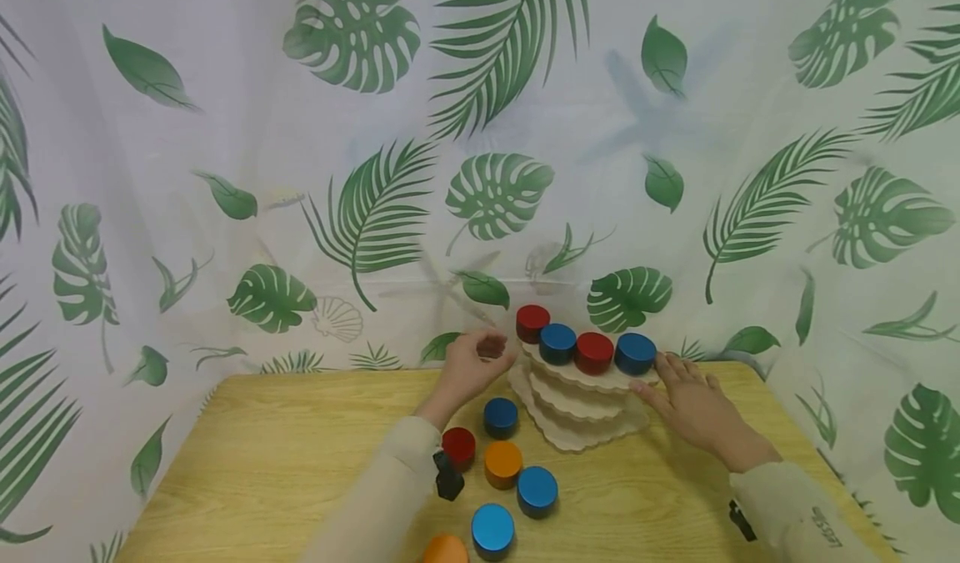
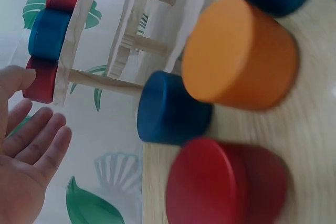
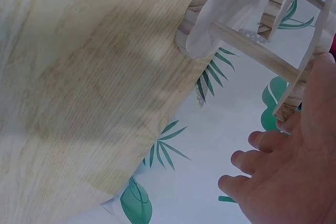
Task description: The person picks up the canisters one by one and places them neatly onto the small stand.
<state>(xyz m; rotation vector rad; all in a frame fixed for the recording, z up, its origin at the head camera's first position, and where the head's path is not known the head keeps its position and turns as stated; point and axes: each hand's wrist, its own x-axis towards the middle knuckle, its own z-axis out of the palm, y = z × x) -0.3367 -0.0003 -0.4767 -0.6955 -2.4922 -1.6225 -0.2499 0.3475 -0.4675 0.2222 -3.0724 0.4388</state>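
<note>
A pale wooden three-tier stand with wavy edges (image 1: pixel 581 377) is at the back right of the table. Along its top tier sit a red cylinder (image 1: pixel 532 324), a blue cylinder (image 1: pixel 558 344), a second red one (image 1: pixel 594 354) and a second blue one (image 1: pixel 635 354). At the left end, my left hand (image 1: pixel 474 364) has its thumb against the end red cylinder (image 2: pixel 42 80), other fingers loosely extended. My right hand (image 1: pixel 693 404) touches the right end of the top tier beside the blue cylinder, its thumb at the board's edge (image 3: pixel 310 72) and the other fingers relaxed.
In front of the stand, several loose cylinders stand on the wooden table (image 1: pixel 285 463): dark blue (image 1: pixel 501 418), red (image 1: pixel 459 448), orange (image 1: pixel 503 464), lighter blue ones (image 1: pixel 537 491) and another orange (image 1: pixel 446 550). A leaf-print curtain (image 1: pixel 420 238) hangs behind the table.
</note>
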